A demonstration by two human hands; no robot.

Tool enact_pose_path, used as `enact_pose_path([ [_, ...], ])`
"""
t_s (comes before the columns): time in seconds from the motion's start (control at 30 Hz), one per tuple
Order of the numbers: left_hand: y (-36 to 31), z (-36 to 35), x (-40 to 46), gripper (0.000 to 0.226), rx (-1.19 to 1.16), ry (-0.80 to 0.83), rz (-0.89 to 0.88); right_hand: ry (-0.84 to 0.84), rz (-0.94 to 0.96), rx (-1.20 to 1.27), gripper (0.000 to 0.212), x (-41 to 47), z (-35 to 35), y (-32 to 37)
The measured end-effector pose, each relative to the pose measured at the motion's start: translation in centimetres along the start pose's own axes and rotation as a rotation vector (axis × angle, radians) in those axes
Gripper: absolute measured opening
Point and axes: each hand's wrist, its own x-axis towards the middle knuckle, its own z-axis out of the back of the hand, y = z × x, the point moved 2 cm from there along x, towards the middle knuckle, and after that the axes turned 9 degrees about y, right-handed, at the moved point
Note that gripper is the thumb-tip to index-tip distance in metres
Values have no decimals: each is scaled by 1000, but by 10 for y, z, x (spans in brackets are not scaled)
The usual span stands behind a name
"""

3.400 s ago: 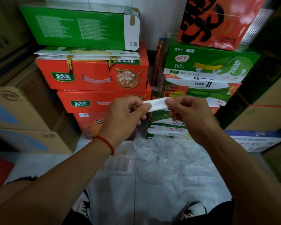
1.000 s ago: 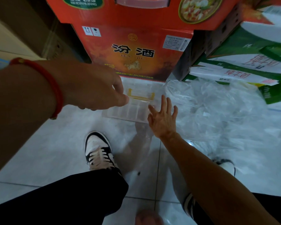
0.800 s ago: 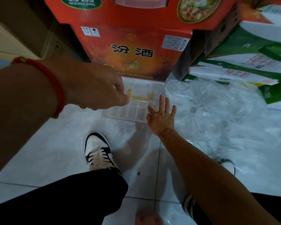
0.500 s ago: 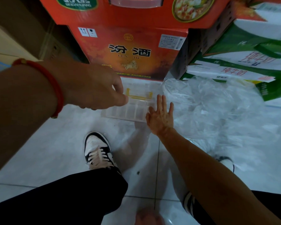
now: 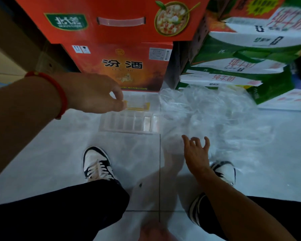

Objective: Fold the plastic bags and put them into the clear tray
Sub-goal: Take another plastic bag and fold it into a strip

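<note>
**Right hand off the tray, one folded bag in**

We see the right hand (image 5: 196, 150) pulled back from the clear tray (image 5: 129, 122). Half a second ago it lay flat at the tray's right end, fingers straight; now it hovers nearer the body over the floor tile (image 5: 59, 153), fingers loosely spread and slightly curled, grasping nothing. The tray's rightmost compartment shows a pale strip that we read as the folded bag (image 5: 147, 122), so we judge the drop-off done for this one. The other compartments look bare, though the clear plastic makes that hard to confirm.

The left hand (image 5: 94, 93) has barely shifted. It stays up near the camera, above the tray's far edge, thumb and fingertips together right at the yellow latch (image 5: 137, 106) of the open lid. We cannot tell whether it pinches the latch or only overlaps it in this view.

The pile of loose plastic bags (image 5: 215, 115) lies just right of the tray, touching its right end, against the green cartons (image 5: 233, 66) and beside the red box (image 5: 129, 66). We judge the task early: one bag stored, many unfolded. The free right hand sits near the pile's edge, well placed to take the next bag.
</note>
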Motion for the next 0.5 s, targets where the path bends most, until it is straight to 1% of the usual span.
enact_pose_path([
  [0.03,-2,0,-1,42,19,5,-5,-19,12,4,72,1,6,-1],
  [0.1,-7,1,0,41,46,24,-17,-130,9,102,37,3,29,-3],
  [0.13,-12,1,0,40,67,30,-31,-179,-1,197,20,4,43,-7],
  [0.17,-18,2,0,39,90,24,-51,-223,-3,317,11,4,59,-11],
  [0.23,-36,3,-2,34,95,-4,-121,-267,42,591,21,1,94,-21],
  [0.27,-46,3,-4,33,88,-27,-170,-258,81,718,26,-3,115,-27],
  [0.33,-68,2,-9,34,86,-77,-262,-190,136,921,30,-12,158,-41],
  [0.37,-79,0,-10,38,74,-97,-297,-153,161,1000,31,-18,180,-47],
  [0.4,-88,-2,-11,44,23,-106,-327,-123,188,1062,32,-26,201,-53],
  [0.5,-119,-9,-17,67,-342,-107,-420,-101,285,1210,25,-53,260,-64],
])
